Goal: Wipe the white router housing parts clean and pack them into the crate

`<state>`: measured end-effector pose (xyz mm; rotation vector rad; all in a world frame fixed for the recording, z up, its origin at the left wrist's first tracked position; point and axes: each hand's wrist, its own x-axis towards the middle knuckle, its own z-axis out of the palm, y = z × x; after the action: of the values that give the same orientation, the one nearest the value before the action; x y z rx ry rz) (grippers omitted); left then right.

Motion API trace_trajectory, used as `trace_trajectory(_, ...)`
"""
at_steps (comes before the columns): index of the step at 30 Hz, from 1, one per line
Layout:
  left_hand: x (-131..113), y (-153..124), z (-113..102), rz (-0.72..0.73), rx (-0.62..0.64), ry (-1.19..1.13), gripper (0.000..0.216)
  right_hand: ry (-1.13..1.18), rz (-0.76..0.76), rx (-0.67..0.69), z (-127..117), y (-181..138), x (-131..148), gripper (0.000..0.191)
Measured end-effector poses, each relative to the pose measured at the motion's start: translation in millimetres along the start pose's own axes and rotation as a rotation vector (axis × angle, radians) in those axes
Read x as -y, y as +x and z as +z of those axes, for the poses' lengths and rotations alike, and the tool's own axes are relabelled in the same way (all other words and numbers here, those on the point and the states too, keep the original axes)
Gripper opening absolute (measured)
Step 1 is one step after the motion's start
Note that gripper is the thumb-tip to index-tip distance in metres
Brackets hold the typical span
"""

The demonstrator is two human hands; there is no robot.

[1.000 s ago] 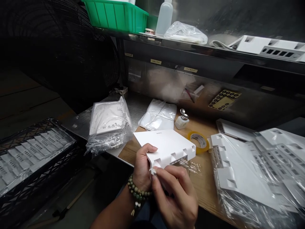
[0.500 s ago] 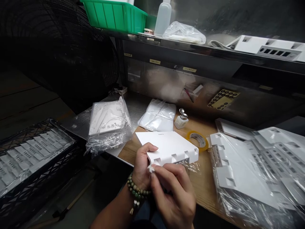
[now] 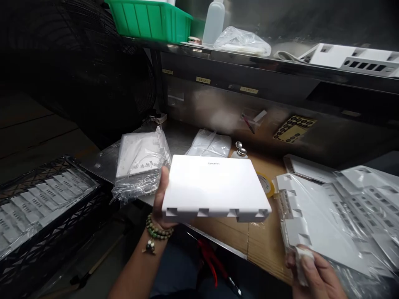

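A white plastic cover (image 3: 215, 182) marked HUAWEI rests in my left hand (image 3: 161, 198), whose thumb lies along its left edge. Notches run along the cover's near edge, and its underside is hidden. Low on the right, my right hand (image 3: 321, 272) pinches a crumpled white wipe (image 3: 301, 263). That hand is beside a stack of white covers (image 3: 324, 224) in clear plastic film.
A bagged white part (image 3: 141, 153), plastic bags (image 3: 208, 143), a pump bottle (image 3: 240, 150) and yellow tape (image 3: 266, 185) lie on the bench. Red-handled pliers (image 3: 212, 259) show below its front edge. A black crate (image 3: 75, 199) of parts stands left.
My right hand has left the cover and moved right and down with the wipe. My left hand has moved left and turned the cover, its notched edge now facing me.
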<state>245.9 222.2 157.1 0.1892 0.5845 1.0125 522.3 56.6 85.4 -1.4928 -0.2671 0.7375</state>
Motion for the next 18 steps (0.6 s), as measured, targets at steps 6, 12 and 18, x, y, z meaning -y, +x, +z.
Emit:
trace_trajectory(6,-4.6,-12.7,-30.9,0.103,-0.133,0.136,0.079,0.072,0.213,-0.052,-7.0,1.0,-1.7,0.055)
trace_trajectory(12,-7.5,-20.8,-60.2,0.068,-0.205,0.150,0.079,0.165,0.242,0.102,23.7,-8.5,-11.8,0.039)
trace_trajectory(18,-5.6,-23.7,-59.8,0.024,-0.112,0.206,0.082,0.215,0.231,0.126,58.3,-10.4,-5.6,0.034)
